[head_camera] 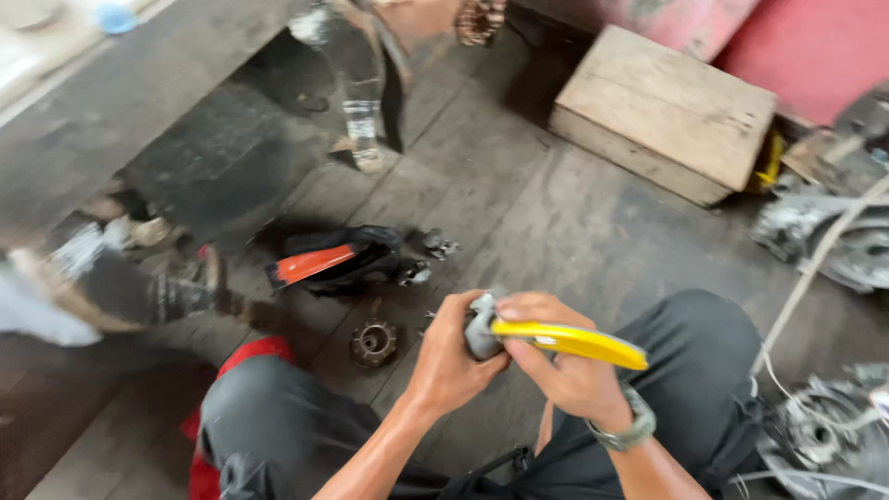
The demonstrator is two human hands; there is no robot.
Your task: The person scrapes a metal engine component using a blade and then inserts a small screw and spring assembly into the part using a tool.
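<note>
My left hand (448, 356) grips a small grey metal part (482, 326) in front of my knees. My right hand (565, 370) holds a yellow-handled tool (574, 343) whose front end sits against that grey part. The yellow handle sticks out to the right past my fingers. A watch with a grey-green band is on my right wrist (630, 428). Both hands hover above a dark wooden floor, between my legs in dark trousers.
On the floor lie a round toothed metal part (373, 343), a black cloth with an orange-handled tool (315, 263) and small metal bits (439, 244). A wooden box (667, 111) stands at the back right. Engine parts and cables (833, 241) fill the right side.
</note>
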